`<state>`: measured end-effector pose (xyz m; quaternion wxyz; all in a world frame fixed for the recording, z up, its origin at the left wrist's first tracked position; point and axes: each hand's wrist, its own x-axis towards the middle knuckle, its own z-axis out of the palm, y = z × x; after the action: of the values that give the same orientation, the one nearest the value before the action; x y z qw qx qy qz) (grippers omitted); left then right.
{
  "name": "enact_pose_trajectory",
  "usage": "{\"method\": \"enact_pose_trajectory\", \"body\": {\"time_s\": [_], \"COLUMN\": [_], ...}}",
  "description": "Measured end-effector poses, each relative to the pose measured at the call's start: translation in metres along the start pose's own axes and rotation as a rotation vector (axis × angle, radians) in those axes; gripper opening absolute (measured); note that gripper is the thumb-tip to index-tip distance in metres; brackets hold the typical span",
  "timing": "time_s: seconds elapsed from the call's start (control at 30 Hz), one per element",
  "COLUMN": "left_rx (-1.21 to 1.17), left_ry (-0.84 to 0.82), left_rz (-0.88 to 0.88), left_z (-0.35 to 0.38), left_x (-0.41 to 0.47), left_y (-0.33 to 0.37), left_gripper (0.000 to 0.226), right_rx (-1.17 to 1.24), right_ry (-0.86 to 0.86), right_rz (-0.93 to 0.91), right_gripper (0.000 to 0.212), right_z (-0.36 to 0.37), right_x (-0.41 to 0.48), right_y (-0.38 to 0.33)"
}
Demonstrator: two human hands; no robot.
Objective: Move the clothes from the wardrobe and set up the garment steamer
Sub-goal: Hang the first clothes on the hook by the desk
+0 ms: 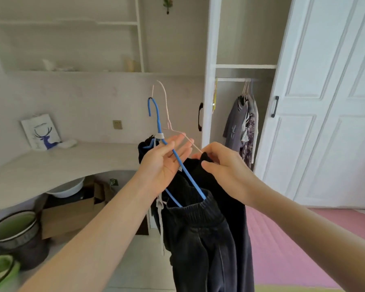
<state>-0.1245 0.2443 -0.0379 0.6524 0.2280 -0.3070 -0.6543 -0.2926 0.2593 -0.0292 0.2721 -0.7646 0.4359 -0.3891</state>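
My left hand [165, 165] is palm up, fingers loosely curled under a blue hanger [159, 123] that carries dark trousers [200, 234]. A pale pink hanger [167, 110] rises just behind the blue one. My right hand [223, 167] pinches the black cloth of a second dark garment [238, 209] at the pink hanger's arm. Both garments hang down in front of me. The wardrobe [244, 66] stands open at the right, with several grey and patterned clothes [240, 125] still on its rail. No garment steamer is in view.
A curved white desk [51, 163] runs along the left wall, with a deer-print bag [41, 131] on it. Under it are a white basin [66, 189], cardboard boxes [72, 211] and green bins [13, 228]. A white wardrobe door [325, 102] stands at the right above a pink floor mat [282, 249].
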Motion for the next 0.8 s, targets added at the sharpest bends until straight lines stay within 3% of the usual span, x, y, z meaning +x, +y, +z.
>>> {"method": "enact_pose_trajectory", "body": {"time_s": [0.53,0.8], "left_rx": [-0.057,0.169], "left_ry": [0.197,0.356], "left_rz": [0.276,0.416], "left_z": [-0.085,-0.145], "left_x": [-0.021,-0.021], "left_y": [0.080,0.145], "left_gripper": [0.035,0.039], "right_rx": [-0.031,-0.141], "right_ry": [-0.231,-0.297], "right_rz": [-0.224,-0.345], "right_gripper": [0.012,0.021], "right_z": [0.113,0.181], "right_x": [0.046,0.102], "right_y": [-0.039,-0.075]}}
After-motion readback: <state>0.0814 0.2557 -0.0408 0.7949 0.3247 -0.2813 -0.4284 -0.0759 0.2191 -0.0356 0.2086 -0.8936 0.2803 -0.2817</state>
